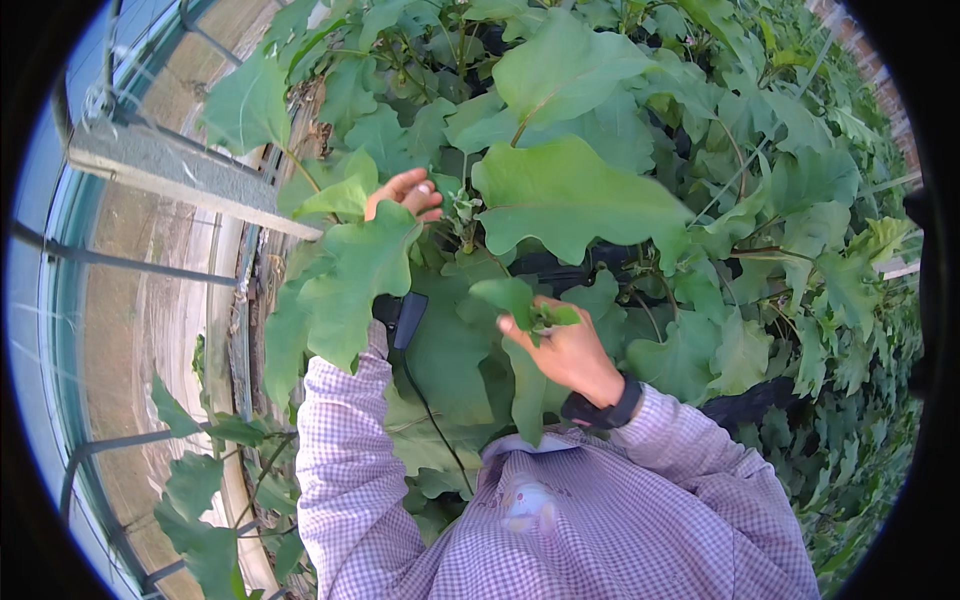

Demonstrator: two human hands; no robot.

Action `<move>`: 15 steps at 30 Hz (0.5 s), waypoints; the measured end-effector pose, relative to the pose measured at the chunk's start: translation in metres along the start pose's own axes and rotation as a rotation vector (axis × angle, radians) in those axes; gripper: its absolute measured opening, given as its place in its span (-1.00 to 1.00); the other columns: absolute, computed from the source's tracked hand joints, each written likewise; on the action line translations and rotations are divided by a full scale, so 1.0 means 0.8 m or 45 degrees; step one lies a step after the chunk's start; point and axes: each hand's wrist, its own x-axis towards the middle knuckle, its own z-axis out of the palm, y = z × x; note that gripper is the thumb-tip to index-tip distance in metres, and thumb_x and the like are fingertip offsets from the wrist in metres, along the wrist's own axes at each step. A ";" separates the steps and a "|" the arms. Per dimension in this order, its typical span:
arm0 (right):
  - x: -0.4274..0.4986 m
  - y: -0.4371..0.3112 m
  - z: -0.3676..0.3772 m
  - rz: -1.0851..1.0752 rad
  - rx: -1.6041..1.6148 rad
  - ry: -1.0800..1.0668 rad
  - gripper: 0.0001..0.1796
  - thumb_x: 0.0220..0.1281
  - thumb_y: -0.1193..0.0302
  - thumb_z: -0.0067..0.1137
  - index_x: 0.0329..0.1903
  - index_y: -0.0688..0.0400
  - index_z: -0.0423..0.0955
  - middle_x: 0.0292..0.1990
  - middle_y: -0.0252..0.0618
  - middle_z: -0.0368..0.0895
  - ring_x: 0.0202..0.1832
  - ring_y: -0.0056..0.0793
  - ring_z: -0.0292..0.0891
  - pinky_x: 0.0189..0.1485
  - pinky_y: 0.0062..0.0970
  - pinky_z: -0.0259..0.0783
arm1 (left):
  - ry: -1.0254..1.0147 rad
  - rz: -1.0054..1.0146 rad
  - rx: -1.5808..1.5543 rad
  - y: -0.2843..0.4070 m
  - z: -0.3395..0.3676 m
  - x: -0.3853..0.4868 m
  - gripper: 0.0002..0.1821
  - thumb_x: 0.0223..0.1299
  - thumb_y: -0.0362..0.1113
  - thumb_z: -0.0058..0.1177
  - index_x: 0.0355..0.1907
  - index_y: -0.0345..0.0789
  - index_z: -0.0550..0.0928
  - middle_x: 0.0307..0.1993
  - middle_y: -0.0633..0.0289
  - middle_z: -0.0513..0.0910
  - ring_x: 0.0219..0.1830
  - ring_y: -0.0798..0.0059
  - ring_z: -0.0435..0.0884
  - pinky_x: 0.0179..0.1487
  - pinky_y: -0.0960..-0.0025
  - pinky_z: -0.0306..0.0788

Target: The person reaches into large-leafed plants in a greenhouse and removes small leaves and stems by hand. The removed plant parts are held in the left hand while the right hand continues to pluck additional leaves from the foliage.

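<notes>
My right hand [574, 352] is closed around a small bunch of green leafy shoots [553, 315], with a broader leaf sticking out past the thumb. My left hand [405, 196] reaches among the leaves of what look like eggplant plants. Its fingers are slightly curled and apart, with nothing seen between them, beside a stem tip with small buds [466, 210]. A large lobed leaf [367, 274] covers the lower part of that hand and its wrist. Another wide leaf [577, 199] spreads to the right of the buds.
At left, a concrete post [187, 176] stands among curved metal pipes [142, 266] of a greenhouse frame with clear sheeting. A black device [409, 319] with a cable sits by my left forearm. Thin strings [739, 180] cross the foliage at right. A brick wall [874, 64] shows far right.
</notes>
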 end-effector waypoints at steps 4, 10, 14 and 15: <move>0.074 0.038 0.041 0.133 0.262 0.311 -0.62 0.50 0.16 0.25 -0.09 0.29 0.64 -0.39 -0.15 0.72 -0.38 -0.45 0.56 -0.23 -0.36 0.46 | -0.213 -0.305 0.205 -0.008 -0.003 0.026 -0.56 0.45 -0.29 0.24 0.30 -0.34 0.56 0.07 0.30 0.69 -0.02 0.54 0.68 0.02 0.44 0.58; 0.162 0.091 0.098 0.104 0.216 0.339 -0.69 0.52 0.23 0.23 0.01 0.24 0.65 -0.19 -0.13 0.78 -0.22 -0.45 0.67 -0.09 -0.37 0.51 | -0.487 -0.429 0.307 0.008 0.013 0.020 -0.62 0.47 -0.27 0.22 0.26 -0.32 0.61 0.05 0.36 0.75 -0.11 0.71 0.64 -0.09 0.58 0.49; 0.184 0.096 0.114 0.055 0.401 0.496 -0.80 0.30 0.40 0.35 -0.16 0.29 0.61 -0.29 -0.07 0.73 -0.28 -0.12 0.66 -0.14 -0.19 0.52 | -0.554 -0.444 0.340 0.008 0.020 0.025 -0.60 0.39 -0.19 0.34 0.19 -0.31 0.69 -0.07 0.40 0.77 -0.26 0.80 0.54 -0.21 0.61 0.41; 0.185 0.095 0.114 0.071 0.429 0.492 -0.80 0.30 0.41 0.35 -0.17 0.29 0.61 -0.29 -0.08 0.73 -0.28 -0.14 0.66 -0.15 -0.20 0.52 | -0.557 -0.453 0.362 0.005 0.019 0.026 -0.60 0.38 -0.18 0.35 0.18 -0.30 0.71 -0.09 0.41 0.77 -0.28 0.80 0.52 -0.22 0.61 0.40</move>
